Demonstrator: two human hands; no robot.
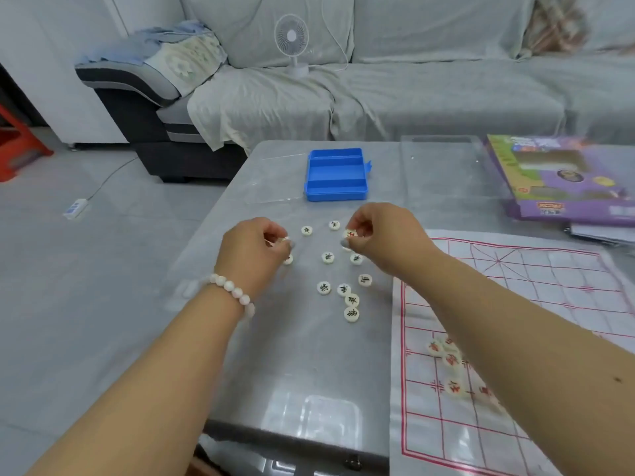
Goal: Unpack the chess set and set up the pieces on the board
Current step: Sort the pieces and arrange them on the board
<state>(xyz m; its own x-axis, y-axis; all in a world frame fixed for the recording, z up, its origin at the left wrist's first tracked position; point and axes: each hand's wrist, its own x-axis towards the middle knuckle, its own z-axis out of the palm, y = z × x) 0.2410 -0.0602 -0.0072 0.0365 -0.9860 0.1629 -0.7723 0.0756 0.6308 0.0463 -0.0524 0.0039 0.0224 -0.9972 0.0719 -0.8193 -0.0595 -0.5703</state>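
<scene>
Several cream round chess pieces with black characters lie scattered on the grey table, left of the white board with red lines. A few red-marked pieces sit on the board's near left part, partly behind my right forearm. My right hand pinches a red-marked piece between thumb and fingers just above the table. My left hand, with a bead bracelet on its wrist, is closed on a small piece at its fingertips, mostly hidden. The empty blue box stands behind the pieces.
The box's clear lid lies left of the blue box. A purple game box sits at the table's far right. A sofa with a small white fan stands behind the table. The table's left edge drops to tiled floor.
</scene>
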